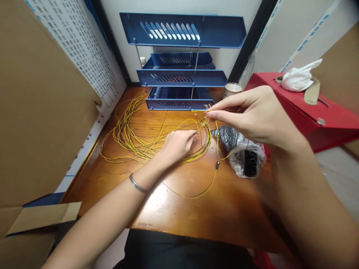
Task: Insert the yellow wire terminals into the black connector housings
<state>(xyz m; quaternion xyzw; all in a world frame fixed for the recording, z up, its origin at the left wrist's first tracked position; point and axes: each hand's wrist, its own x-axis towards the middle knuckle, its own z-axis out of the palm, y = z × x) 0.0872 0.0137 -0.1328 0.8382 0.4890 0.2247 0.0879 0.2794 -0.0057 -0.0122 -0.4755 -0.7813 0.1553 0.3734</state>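
Pinching yellow cable at 1 o'clock in nearly closed right hand, stretched along 9-to-3 axis, pointing seemingly toward 9. Gripping cable coil in left hand (curled closed), looped toward 9 on worktop.

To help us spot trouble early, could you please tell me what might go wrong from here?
The yellow wires lie in loose, crossing loops, so the one pinched by the right hand could tangle if pulled. The left hand, low among the loops, might drag others along. One wire reaches the plastic bag and might catch on it.
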